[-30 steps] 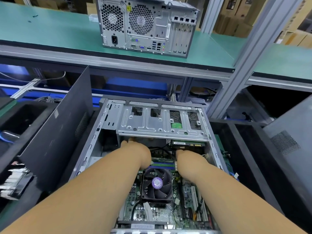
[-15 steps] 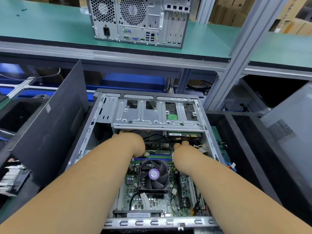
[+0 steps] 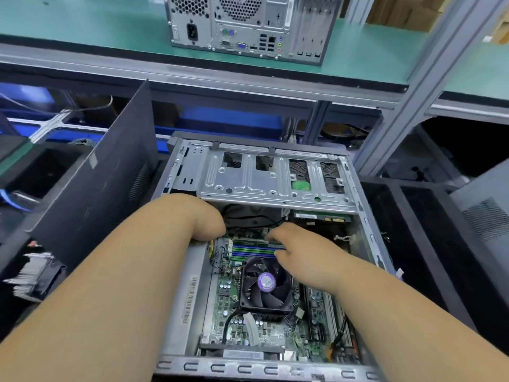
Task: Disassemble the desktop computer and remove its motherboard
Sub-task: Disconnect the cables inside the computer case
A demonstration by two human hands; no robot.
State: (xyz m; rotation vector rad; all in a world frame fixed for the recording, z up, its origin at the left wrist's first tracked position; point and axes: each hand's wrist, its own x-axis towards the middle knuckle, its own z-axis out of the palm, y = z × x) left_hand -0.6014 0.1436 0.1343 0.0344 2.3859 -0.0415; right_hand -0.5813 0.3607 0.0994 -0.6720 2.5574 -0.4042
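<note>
- Open desktop computer (image 3: 176,312) lies on its side w/ cover off; motherboard (image 3: 234,301) flat in the bottom, CPU fan (image 3: 265,282) near its middle.
- Left hand (image 3: 205,219) reaches in just under the drive cage (image 3: 275,186), far side of the fan; fingers hidden, can't tell its grip.
- Right hand (image 3: 297,244) sits just beyond the fan, fingers curled, pinching at the RAM sticks (image 3: 256,248).
- 2nd tower (image 3: 248,23) stands on the green shelf (image 3: 96,28) behind.
</note>
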